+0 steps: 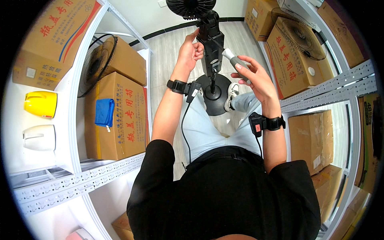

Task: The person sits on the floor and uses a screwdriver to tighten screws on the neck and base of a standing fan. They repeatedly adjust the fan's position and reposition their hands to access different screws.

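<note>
**Both hands on the standing fan**

Here you stand over a black pedestal fan [211,48], looking down its column to the round base [216,96] on the pale wood-look floor [168,52]. Your left hand [190,50] is up against the left side of the fan's upper column, just below the fan head [191,8]; the fingers are curled in against the black housing, thumb stretched upward along it, so the hand is mostly closed and pressed to the fan rather than wrapped around it. Your right hand [252,74] is closed on a grey-handled tool [236,62], fingers folded round the handle, with its pale tip aimed at the column's right side. Whether the tip touches the housing, you cannot tell from this angle.

Each wrist carries a black strap with a small device; a cable hangs from the left one. Your shoe [231,96] rests at the edge of the base.

To your left, white metal shelving [72,120] holds cardboard boxes [120,116], a blue cloth [105,113] draped on one box, a fan grille [96,66] leaning beside them, and a yellow kettle [40,104] above a white kettle [39,137]. To your right, more boxes and another round grille [304,38] sit on a second rack.
</note>
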Motion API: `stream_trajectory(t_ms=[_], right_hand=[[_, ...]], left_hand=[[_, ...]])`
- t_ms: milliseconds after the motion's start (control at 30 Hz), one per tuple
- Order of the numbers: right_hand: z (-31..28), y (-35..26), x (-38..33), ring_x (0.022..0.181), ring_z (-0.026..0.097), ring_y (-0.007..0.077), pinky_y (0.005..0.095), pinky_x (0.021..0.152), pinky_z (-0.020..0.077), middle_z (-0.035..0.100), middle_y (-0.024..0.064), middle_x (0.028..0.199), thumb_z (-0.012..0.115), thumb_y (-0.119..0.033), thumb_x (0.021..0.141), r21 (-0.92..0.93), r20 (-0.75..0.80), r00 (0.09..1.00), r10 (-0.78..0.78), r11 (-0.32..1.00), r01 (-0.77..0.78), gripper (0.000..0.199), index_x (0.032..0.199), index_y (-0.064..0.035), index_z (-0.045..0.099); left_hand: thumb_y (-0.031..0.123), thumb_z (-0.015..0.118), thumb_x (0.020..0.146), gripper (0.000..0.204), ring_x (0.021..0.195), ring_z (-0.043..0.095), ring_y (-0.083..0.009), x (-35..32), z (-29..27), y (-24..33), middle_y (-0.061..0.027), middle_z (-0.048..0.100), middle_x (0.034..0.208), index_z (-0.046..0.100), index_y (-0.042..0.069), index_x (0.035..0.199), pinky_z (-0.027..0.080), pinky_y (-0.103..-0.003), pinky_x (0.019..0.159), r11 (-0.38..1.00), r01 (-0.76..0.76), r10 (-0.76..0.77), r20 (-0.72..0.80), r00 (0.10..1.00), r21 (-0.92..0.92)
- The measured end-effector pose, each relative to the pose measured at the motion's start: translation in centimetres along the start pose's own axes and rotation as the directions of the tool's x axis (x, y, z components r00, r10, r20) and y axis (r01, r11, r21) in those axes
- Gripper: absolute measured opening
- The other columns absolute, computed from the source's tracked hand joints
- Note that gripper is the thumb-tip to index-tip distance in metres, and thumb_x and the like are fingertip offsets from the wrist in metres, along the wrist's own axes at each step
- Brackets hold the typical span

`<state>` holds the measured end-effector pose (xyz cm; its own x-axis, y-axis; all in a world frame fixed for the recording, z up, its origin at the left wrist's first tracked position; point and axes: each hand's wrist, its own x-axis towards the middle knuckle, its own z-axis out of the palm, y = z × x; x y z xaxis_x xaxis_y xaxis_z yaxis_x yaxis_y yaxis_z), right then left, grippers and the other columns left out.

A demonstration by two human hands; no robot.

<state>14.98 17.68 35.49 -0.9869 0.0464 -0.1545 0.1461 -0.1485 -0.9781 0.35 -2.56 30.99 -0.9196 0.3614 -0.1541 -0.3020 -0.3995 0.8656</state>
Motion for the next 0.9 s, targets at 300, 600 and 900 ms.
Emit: stream_trajectory(t_ms=[300, 600, 900], right_hand=[[-0.6, 0.4, 0.1, 0.071, 0.066, 0.0148, 0.0208, 0.057, 0.0516, 0.064, 0.012, 0.094, 0.056, -0.033, 0.094, 0.027, 0.052, 0.998, 0.03, 0.999, -0.032, 0.046, 0.124, 0.0009, 0.049], [-2.0, 0.4, 1.1, 0.081, 0.063, 0.0129, 0.0216, 0.06, 0.0488, 0.06, 0.0102, 0.101, 0.06, -0.035, 0.091, 0.21, 0.26, 0.953, 0.155, 0.954, -0.213, 0.052, 0.127, 0.0002, 0.048], [-1.6, 0.1, 0.4, 0.078, 0.062, 0.0109, 0.019, 0.057, 0.0453, 0.059, 0.008, 0.098, 0.063, -0.033, 0.089, 0.185, 0.145, 0.977, 0.156, 0.966, -0.182, 0.051, 0.127, -0.0018, 0.049]], left_hand=[[0.036, 0.031, 0.097, 0.053, 0.045, 0.026, -0.007, -0.2, 0.3, 0.0, 0.0004, 0.036, 0.056, 0.028, 0.014, 0.145, 0.021, -0.021, 0.04, 0.999, -0.011, 0.011, -0.005, 1.0, 0.047], [0.037, 0.033, 0.098, 0.048, 0.046, 0.028, -0.0074, -0.2, 0.2, 0.1, 0.0007, 0.036, 0.056, 0.033, 0.017, 0.141, 0.021, -0.019, 0.04, 0.999, -0.006, 0.006, -0.016, 1.0, 0.036], [0.037, 0.031, 0.098, 0.049, 0.046, 0.026, -0.0073, -0.3, 0.4, 0.2, 0.001, 0.035, 0.056, 0.032, 0.015, 0.142, 0.021, -0.02, 0.04, 0.999, -0.015, 0.015, -0.004, 1.0, 0.047]])
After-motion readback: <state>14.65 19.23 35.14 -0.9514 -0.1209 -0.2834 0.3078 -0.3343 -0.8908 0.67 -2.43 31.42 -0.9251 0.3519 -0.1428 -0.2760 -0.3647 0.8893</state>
